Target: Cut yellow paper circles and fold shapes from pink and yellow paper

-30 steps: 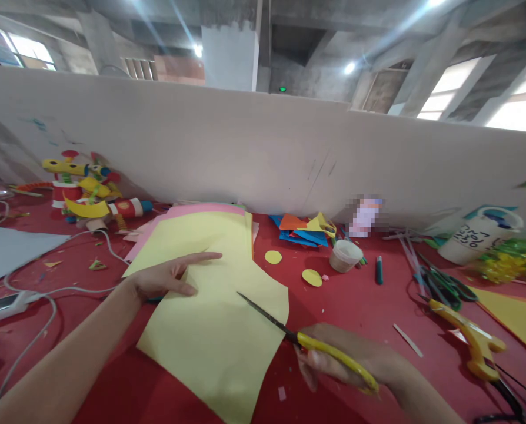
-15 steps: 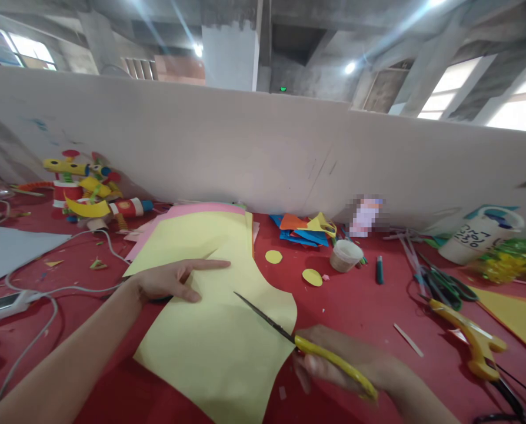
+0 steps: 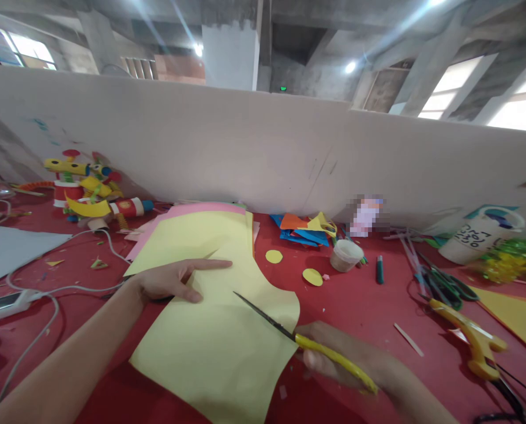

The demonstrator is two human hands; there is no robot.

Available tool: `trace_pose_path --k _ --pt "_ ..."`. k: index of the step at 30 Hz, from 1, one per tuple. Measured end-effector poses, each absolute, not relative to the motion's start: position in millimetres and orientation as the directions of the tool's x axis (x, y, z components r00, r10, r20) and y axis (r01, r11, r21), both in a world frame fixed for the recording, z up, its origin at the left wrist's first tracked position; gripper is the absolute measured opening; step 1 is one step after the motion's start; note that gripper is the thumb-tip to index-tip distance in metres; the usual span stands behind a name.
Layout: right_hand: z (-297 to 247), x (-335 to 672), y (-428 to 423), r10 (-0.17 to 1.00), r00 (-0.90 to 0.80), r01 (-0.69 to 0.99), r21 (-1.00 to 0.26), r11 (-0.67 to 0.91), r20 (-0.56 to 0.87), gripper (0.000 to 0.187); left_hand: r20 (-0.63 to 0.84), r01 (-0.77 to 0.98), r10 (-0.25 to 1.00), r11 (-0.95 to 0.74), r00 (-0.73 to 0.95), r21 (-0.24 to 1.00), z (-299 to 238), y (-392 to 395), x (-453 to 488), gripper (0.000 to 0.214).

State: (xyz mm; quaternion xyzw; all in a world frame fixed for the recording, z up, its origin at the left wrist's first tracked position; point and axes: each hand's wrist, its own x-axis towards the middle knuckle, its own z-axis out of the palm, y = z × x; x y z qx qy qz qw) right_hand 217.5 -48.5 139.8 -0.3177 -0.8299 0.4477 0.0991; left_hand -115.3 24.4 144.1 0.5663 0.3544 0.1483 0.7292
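Observation:
A large pale yellow sheet of paper (image 3: 214,347) with curved edges lies in front of me, its lower corners lifting off the red table. My left hand (image 3: 172,280) rests on its left side, index finger stretched out and thumb apart, pressing it down. In my right hand (image 3: 333,353) is a pair of yellow-handled scissors (image 3: 267,318), the dark blades lying across the sheet's right part and pointing up and left. Their lower blade is hidden by the paper. Behind, more yellow and pink paper (image 3: 187,208) is stacked toward the partition.
Two yellow paper discs (image 3: 312,277) and a small plastic tub (image 3: 346,256) lie past the sheet. A yellow glue gun (image 3: 470,335) and green-handled scissors (image 3: 448,285) are at right. Toy figures (image 3: 86,176) and a white cable (image 3: 69,288) occupy the left. A partition (image 3: 245,147) stands behind.
The near part of the yellow sheet has shifted very slightly, its right edge a little further right. Both hands and the scissors stay almost where they were.

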Motion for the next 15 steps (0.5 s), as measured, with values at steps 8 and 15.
trace_pose_path --k 8,15 --pt "127.6 218.2 -44.3 0.619 -0.768 0.445 -0.831 0.334 -0.163 0.064 -0.324 0.142 0.616 0.326 0.718 0.935 146.8 23.8 -113.9 0.078" --pt "127.3 216.9 -42.3 0.625 -0.760 0.453 -0.835 0.311 -0.180 0.063 -0.318 0.135 0.646 0.318 0.694 0.939 147.3 22.2 -114.9 0.080"
